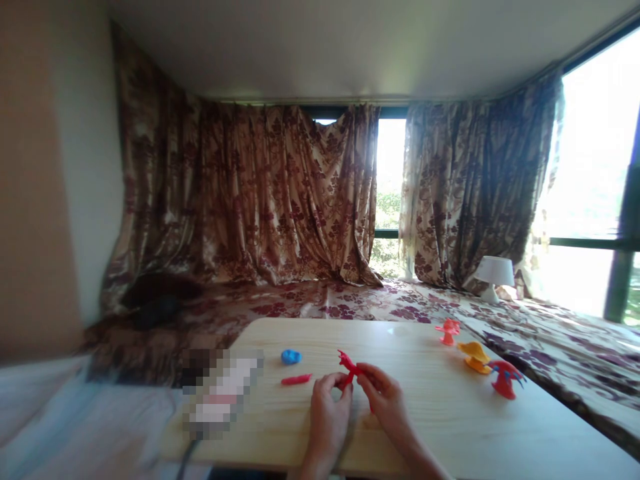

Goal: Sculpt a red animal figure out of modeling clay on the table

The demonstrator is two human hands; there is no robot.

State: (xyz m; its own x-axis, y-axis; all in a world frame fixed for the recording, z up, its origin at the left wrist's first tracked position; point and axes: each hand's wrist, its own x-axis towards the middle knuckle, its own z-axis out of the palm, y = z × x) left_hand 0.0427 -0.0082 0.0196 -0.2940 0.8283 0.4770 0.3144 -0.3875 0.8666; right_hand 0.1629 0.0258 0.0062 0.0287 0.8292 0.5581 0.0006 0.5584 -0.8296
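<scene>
Over the middle of the table, my left hand and my right hand come together on a red modelling clay piece with a branched upper end. Fingers of both hands are closed on it, and they hide part of it. Just left of my left hand lies a red clay roll. Behind that roll sits a blue clay lump.
Three small figures stand along the table's right side: a coral one, a yellow one and a red one with blue bits. A blurred-out object with a cord lies at left. A white lamp stands beyond the table.
</scene>
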